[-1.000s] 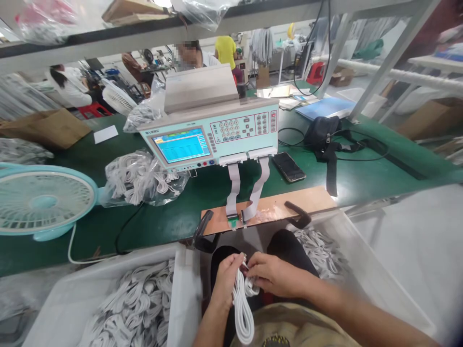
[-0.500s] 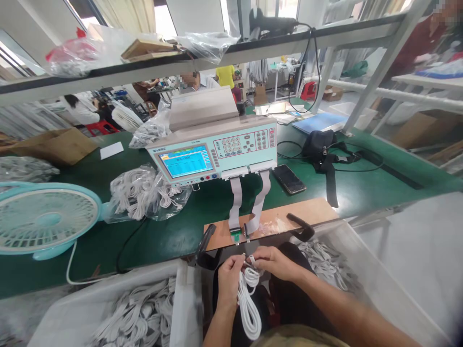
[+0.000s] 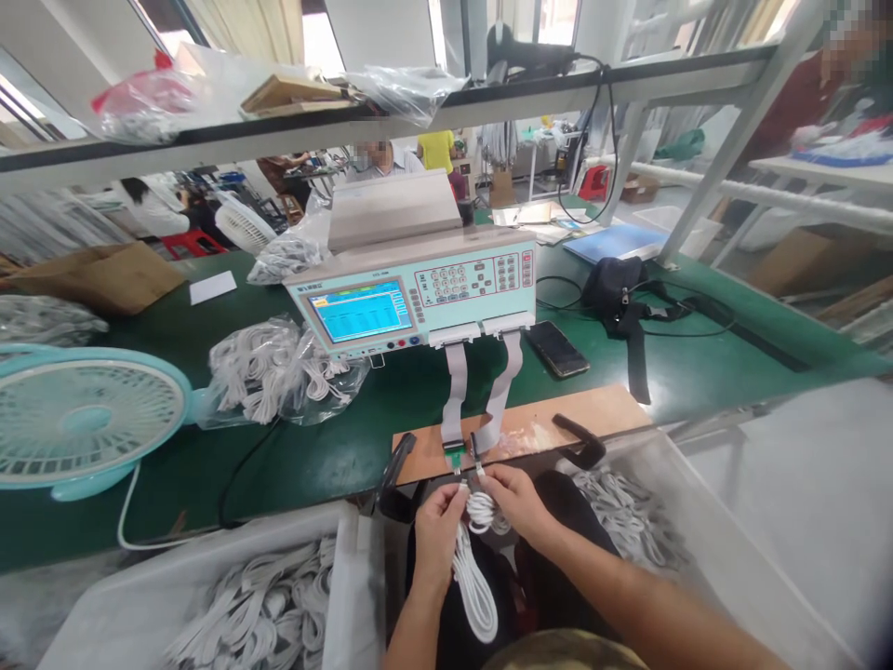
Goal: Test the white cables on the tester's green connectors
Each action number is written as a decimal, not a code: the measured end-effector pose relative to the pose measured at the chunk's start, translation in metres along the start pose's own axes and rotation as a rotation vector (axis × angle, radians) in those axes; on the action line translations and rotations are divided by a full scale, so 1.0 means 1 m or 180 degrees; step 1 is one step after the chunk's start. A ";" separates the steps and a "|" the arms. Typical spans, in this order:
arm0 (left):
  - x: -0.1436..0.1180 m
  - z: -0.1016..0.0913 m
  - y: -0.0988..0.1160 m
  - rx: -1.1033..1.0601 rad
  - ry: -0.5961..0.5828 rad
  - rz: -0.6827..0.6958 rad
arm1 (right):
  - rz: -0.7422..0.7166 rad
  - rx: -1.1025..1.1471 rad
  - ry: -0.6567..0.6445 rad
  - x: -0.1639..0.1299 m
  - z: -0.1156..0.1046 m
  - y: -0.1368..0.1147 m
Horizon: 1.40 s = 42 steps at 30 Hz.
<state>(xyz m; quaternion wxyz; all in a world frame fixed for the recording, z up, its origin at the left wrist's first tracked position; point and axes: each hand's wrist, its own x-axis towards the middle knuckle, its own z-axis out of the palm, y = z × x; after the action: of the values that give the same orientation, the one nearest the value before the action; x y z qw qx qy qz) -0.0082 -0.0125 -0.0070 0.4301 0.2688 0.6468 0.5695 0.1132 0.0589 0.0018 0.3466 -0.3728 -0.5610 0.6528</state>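
Note:
A coiled white cable (image 3: 475,596) hangs between my two hands, over my lap. My left hand (image 3: 439,521) pinches one of its plug ends just below the small green circuit board (image 3: 456,458) at the table's front edge. With its fingertips, my right hand (image 3: 513,498) grips the other end, up against the right-hand test connector (image 3: 478,458); whether that end is fully seated I cannot tell. Grey ribbon cables (image 3: 455,391) run from both connectors up to a tester (image 3: 411,288) with a lit blue screen.
White bins (image 3: 349,568) of bundled cables stand on the left and right (image 3: 698,502) of my lap. Black clamps (image 3: 399,479) hold the wooden board (image 3: 586,409). A turquoise fan (image 3: 90,419), bagged cables (image 3: 258,372) and a phone (image 3: 558,349) are on the green table. Other people sit farther back.
Both hands have moved up toward the test connectors with the cable ends. My right hand's end now meets the right connector. The coil has swung slightly to the left.

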 end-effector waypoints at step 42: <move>0.017 0.016 -0.003 -0.0424 0.0102 0.0221 | 0.0343 0.0763 0.0181 0.009 0.016 0.013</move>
<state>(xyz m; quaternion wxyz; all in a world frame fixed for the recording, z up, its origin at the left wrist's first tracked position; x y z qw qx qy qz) -0.0027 0.0091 -0.0137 0.4167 0.2526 0.6046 0.6301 0.0948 0.0575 -0.0101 0.3689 -0.3766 -0.4481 0.7220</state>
